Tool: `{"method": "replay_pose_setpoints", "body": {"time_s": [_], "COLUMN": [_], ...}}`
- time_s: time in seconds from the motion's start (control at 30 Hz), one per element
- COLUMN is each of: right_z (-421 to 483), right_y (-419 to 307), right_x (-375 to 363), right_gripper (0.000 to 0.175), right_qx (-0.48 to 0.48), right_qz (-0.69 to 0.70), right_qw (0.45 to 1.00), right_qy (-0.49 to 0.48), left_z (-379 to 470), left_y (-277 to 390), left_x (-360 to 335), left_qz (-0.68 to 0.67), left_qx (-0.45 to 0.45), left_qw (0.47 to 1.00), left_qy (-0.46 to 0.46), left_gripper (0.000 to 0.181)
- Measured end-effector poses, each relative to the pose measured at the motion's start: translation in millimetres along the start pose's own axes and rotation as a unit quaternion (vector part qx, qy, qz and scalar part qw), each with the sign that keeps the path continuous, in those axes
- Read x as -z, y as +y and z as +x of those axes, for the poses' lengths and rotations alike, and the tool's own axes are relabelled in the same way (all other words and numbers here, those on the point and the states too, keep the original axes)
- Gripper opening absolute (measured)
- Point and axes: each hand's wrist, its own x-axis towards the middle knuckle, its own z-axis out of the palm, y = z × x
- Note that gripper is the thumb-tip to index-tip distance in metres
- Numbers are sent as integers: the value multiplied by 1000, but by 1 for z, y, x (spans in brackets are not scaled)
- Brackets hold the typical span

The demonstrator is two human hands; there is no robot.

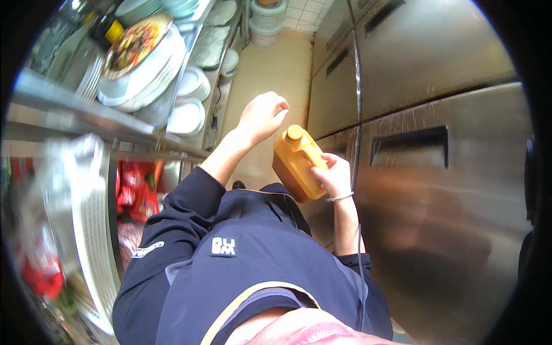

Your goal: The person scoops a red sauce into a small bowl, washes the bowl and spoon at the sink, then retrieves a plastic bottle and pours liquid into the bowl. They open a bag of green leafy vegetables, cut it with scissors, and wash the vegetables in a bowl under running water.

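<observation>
A yellow plastic jug [304,161] with a ribbed yellow screw cap [294,134] on it is tilted in front of my waist. Its lower part looks darker brown. My right hand [334,174] grips the jug at the handle side, and a thin bangle circles that wrist. Just up and to the left of the cap is my left hand [265,114], apart from the jug. The left fingers are curled in towards the thumb, and nothing shows in them.
Stainless steel cabinet doors [431,198] with recessed handles line the right. On the left, a metal counter holds stacked white plates [140,88], a dish of colourful chopped food [138,45] and stacked bowls [187,116]. Red packages [138,189] sit below. Lidded tubs [264,32] stand ahead.
</observation>
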Motion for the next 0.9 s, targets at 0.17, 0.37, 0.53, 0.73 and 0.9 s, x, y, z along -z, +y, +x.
{"method": "replay_pose_setpoints", "body": {"time_s": [0.17, 0.37, 0.53, 0.73, 0.9], "right_z": [112, 281, 385, 484, 540], "right_y": [-11, -16, -81, -157, -198], "right_x": [26, 38, 58, 86, 71], "right_gripper": [42, 40, 42, 42, 42], "right_qx": [-28, -52, -114, -77, -108], "right_qz": [125, -61, -139, -141, -148], "right_qw": [990, 991, 980, 983, 972], "right_qy": [59, 111, 88, 89, 145], "left_z": [172, 318, 383, 499, 613], "left_y": [-38, -59, -97, -178, -229], "left_x": [-69, -169, -210, -191, -170], "left_qz": [-26, 262, 251, 196, 80], "left_qx": [-47, 71, 97, -256, -505], "left_qw": [997, 892, 903, 902, 784], "left_qy": [-57, -361, -334, -286, -352], "left_gripper": [14, 62, 44, 31, 22]}}
